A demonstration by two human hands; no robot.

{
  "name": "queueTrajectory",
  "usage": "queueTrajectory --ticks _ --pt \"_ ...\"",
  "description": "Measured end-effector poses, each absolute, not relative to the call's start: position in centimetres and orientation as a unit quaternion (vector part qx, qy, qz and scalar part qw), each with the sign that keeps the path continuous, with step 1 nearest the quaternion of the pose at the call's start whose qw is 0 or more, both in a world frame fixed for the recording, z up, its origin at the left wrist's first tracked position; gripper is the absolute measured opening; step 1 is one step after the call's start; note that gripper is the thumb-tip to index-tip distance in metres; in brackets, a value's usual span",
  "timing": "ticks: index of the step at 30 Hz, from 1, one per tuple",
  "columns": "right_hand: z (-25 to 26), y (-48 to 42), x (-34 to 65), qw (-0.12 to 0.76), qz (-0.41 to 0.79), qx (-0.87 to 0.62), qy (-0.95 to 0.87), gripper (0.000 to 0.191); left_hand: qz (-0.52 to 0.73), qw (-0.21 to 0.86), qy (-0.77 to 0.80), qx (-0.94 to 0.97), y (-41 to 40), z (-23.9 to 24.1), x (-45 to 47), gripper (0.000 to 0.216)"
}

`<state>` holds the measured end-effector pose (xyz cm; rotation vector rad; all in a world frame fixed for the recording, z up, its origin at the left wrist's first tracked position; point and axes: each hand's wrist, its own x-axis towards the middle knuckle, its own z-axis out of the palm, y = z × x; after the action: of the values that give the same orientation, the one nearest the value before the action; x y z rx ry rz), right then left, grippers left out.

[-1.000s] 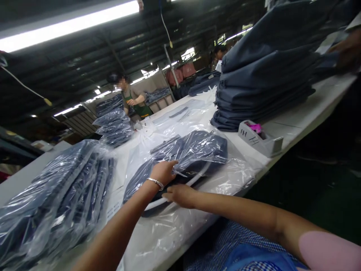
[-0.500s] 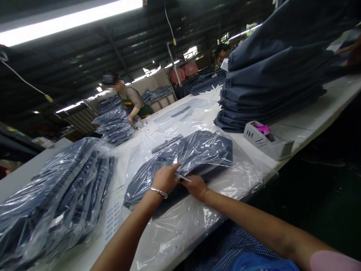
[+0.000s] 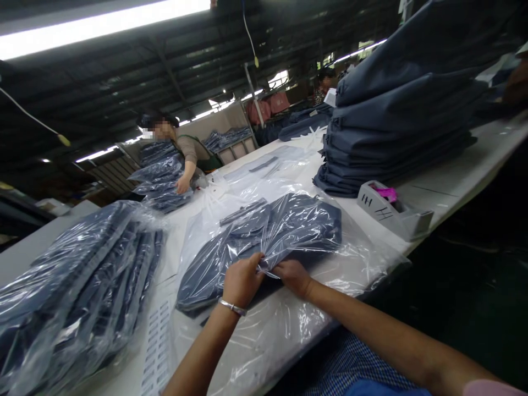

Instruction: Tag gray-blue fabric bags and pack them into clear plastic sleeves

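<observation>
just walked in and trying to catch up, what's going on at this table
A person's left hand pinches the clear plastic over a dark blue item on a white table. The right hand is right beside it at the plastic's near edge, its grip partly hidden. More plastic-wrapped items lie to the left, and a tall dark stack stands to the right. Farther back, a co-worker's hand is at another wrapped pile.
</observation>
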<state>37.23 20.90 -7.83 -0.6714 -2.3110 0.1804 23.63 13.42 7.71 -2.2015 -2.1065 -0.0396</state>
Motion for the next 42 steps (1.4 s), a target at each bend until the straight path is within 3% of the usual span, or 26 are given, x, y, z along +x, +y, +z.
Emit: queueTrajectory --ticks 4,10,15,18,20,22,26,29,33,37,42 --pt "-7.8 20.9 37.5 0.35 0.148 -0.244 -0.892 0.037 -0.018 0.051 -0.695 -0.717 13.2 7.0 23.6 0.031" --pt "-7.2 18.7 40.7 0.26 0.209 -0.234 -0.913 0.052 -0.031 0.069 -0.689 -0.721 11.2 1.8 24.4 0.031" --pt "-3.3 12.5 44.9 0.311 0.204 -0.104 -0.923 0.046 -0.044 0.112 -0.662 -0.74 9.9 -3.5 25.4 0.053" --pt "0.7 12.1 45.4 0.384 0.176 -0.052 -0.905 0.041 -0.057 0.127 -0.658 -0.74 9.8 -4.8 26.1 0.058" --pt "2.6 14.5 44.9 0.418 0.122 -0.095 -0.895 0.037 -0.05 0.126 -0.664 -0.735 9.8 -4.9 26.7 0.057" --pt "2.9 18.3 44.3 0.396 0.048 -0.172 -0.9 0.035 -0.039 0.117 -0.675 -0.727 9.5 -4.4 27.2 0.058" --pt "-1.0 24.6 44.2 0.289 -0.055 -0.301 -0.907 0.05 -0.067 0.049 -0.656 -0.75 8.6 -1.4 27.4 0.061" --pt "-4.7 26.0 45.4 0.249 -0.081 -0.32 -0.911 0.054 -0.139 -0.011 -0.628 -0.766 8.4 2.5 25.5 0.051" --pt "-6.2 25.8 47.1 0.234 -0.09 -0.293 -0.923 0.062 -0.177 0.089 -0.674 -0.712 9.3 6.2 20.1 0.049" --pt "-5.3 26.5 48.7 0.204 -0.084 -0.23 -0.948 0.076 -0.029 0.116 -0.623 -0.773 9.0 4.5 14.8 0.068" --pt "-5.1 27.2 49.9 0.197 -0.082 -0.208 -0.955 0.067 0.009 0.164 -0.622 -0.766 6.1 0.1 11.8 0.061"
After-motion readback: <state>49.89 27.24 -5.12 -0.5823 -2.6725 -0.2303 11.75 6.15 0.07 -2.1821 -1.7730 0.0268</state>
